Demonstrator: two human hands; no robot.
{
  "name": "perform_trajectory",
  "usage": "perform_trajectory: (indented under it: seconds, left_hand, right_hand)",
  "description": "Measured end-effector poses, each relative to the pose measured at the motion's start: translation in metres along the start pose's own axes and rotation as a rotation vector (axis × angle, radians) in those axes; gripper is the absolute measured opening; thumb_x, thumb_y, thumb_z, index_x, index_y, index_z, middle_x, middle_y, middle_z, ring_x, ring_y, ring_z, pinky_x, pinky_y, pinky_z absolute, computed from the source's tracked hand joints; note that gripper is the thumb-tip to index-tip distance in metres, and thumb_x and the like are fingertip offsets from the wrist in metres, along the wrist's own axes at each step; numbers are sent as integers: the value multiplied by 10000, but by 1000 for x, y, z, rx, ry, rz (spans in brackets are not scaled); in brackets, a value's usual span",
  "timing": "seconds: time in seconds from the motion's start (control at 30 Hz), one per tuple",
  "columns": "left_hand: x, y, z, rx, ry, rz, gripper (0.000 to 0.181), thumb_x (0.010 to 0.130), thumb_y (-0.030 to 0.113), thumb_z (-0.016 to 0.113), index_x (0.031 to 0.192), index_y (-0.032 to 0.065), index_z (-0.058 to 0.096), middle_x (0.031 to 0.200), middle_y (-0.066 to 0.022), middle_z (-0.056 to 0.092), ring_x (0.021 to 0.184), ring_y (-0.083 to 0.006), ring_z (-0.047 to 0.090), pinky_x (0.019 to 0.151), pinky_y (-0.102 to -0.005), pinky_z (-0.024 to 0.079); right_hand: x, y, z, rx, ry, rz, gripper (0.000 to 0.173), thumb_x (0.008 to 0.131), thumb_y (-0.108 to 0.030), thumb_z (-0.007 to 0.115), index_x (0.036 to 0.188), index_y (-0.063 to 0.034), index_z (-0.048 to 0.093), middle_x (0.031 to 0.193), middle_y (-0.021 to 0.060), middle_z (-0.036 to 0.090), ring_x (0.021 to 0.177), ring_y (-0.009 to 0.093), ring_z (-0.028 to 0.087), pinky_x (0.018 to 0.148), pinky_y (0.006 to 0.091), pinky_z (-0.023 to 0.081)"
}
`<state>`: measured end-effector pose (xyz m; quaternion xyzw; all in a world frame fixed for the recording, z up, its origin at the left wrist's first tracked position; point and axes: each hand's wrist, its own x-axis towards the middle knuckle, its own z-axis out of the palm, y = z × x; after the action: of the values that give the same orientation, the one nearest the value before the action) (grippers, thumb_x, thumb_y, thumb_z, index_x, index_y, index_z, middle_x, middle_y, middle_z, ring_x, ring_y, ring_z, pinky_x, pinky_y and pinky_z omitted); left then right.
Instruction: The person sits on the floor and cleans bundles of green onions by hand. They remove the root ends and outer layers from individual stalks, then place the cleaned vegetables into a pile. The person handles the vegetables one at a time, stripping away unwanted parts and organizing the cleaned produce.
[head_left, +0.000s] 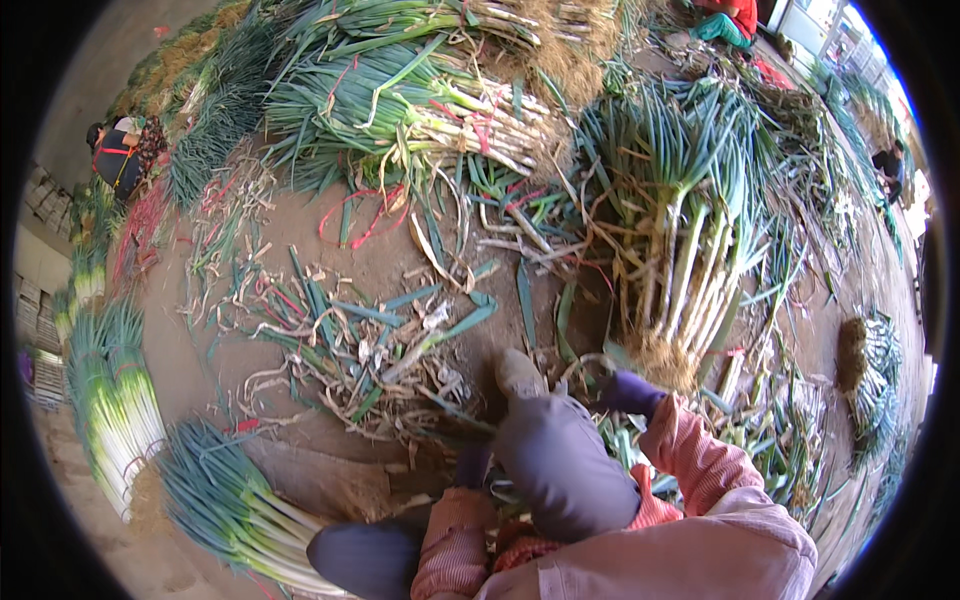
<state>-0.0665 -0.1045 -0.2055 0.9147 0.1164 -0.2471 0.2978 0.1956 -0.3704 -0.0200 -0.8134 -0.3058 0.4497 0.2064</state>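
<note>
My right hand (631, 392), in a purple glove, is just left of the root end of a large upright heap of untrimmed Welsh onions (686, 247). Its fingers are blurred, and I cannot tell whether they grip anything. Below and to the left, my left hand (472, 463) wears a similar dark glove. My raised knee (559, 469) partly covers it, so its fingers are hidden. Beside my other leg lies a pile of cleaned Welsh onions (255, 510), with white stalks and green tops. Peeled leaves and husks (375, 345) litter the ground ahead of my shoe (519, 373).
Bundled Welsh onions (420, 112) tied with red cord lie ahead. Banded clean bundles (116, 390) stand at the left, near loose red ties (142, 225). Another person (124, 157) sits far left, one in red (731, 22) at the top, one in dark clothes (889, 172) at right.
</note>
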Motion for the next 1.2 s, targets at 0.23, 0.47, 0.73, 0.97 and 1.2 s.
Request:
perform_trajectory:
  seconds: [0.23,0.47,0.73,0.97,1.2]
  left_hand:
    - [25,-32,-5,-520,183,-106,188,829,183,535,956,65,609,960,-135,607,864,-312,578,744,-420,463]
    - [0,-40,-20,-483,44,-313,136,820,147,557,903,44,592,872,-129,603,789,-293,588,668,-420,463]
    - [-8,-33,-39,-254,41,-262,127,765,169,612,841,79,565,811,-119,602,674,-302,583,570,-418,448]
    - [9,-20,-49,-745,12,-615,124,824,185,576,793,65,562,776,-81,601,684,-252,594,575,-372,452]
    - [78,-14,-69,-284,-134,-204,226,905,253,504,745,101,550,646,18,540,572,-152,550,505,-278,405]
  right_hand:
    - [241,86,-170,-609,914,-534,77,730,-120,577,763,-77,631,691,118,609,592,252,586,559,361,459]
    - [371,-46,-305,538,1000,-89,367,666,-159,622,991,13,603,782,158,640,707,222,608,645,330,468]
    - [456,-92,-337,1046,1138,-76,403,661,-114,664,1026,-2,535,761,103,616,572,195,585,504,291,452]
    - [481,-44,-352,1331,770,-215,176,742,-244,668,814,-107,584,707,50,613,569,184,566,474,325,452]
    - [404,-98,-313,20,888,-412,212,675,48,611,857,-59,638,693,52,610,503,166,538,444,299,417]
